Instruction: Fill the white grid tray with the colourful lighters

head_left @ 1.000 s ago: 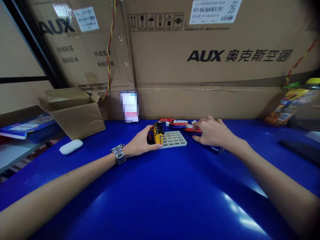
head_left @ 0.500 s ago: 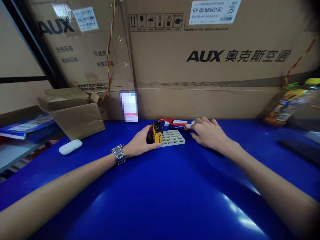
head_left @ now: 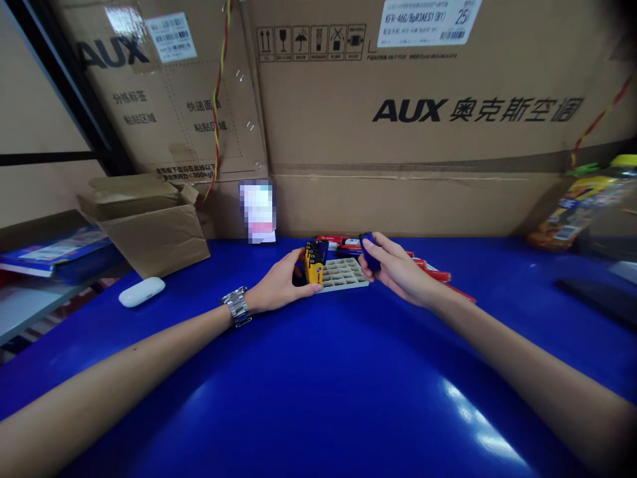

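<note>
A pale grid tray (head_left: 348, 273) lies on the blue table (head_left: 318, 372). Several yellow-and-black batteries (head_left: 313, 263) stand in its left column. My left hand (head_left: 281, 284) rests against the tray's left edge, fingers curled round those batteries. My right hand (head_left: 395, 269) hovers just right of the tray, pinching a dark blue battery (head_left: 369, 251) upright between thumb and fingers. More loose red and blue batteries (head_left: 348, 244) lie behind the tray and to the right of my right hand.
Big cardboard boxes (head_left: 398, 119) wall off the back of the table. A small open carton (head_left: 149, 222) and a white case (head_left: 141, 291) sit at the left. A snack jar (head_left: 582, 199) and a dark flat object (head_left: 597, 295) are at the right.
My right hand left the pile of loose batteries behind the tray and came up toward the tray with a dark blue battery in it. My left hand stayed put.
</note>
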Motion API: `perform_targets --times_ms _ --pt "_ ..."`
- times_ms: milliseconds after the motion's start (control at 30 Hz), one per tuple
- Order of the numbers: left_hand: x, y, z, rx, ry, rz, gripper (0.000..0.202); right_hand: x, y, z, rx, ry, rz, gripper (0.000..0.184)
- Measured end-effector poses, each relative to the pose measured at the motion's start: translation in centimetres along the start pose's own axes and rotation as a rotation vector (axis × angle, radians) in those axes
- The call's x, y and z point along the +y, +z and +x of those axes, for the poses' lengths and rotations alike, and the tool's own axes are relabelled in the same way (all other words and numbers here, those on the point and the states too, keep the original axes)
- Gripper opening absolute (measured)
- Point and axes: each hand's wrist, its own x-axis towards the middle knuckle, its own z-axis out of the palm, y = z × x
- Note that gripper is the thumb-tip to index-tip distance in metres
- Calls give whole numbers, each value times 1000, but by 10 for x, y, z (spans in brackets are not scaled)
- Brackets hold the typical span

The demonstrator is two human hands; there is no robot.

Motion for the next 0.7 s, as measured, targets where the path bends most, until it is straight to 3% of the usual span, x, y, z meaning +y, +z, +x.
perform_targets --times_ms 167,300,500,700 --pt "-1 0 0 3 7 0 76 0 2 2 13 -23 -123 30" --pt "0 0 0 -1 4 -4 76 1 4 3 -2 12 -23 38" --pt "0 0 -1 2 12 1 75 2 6 -1 -34 -59 -95 19" --pt "0 0 -1 -4 4 15 77 4 7 -2 -2 -88 -85 27"
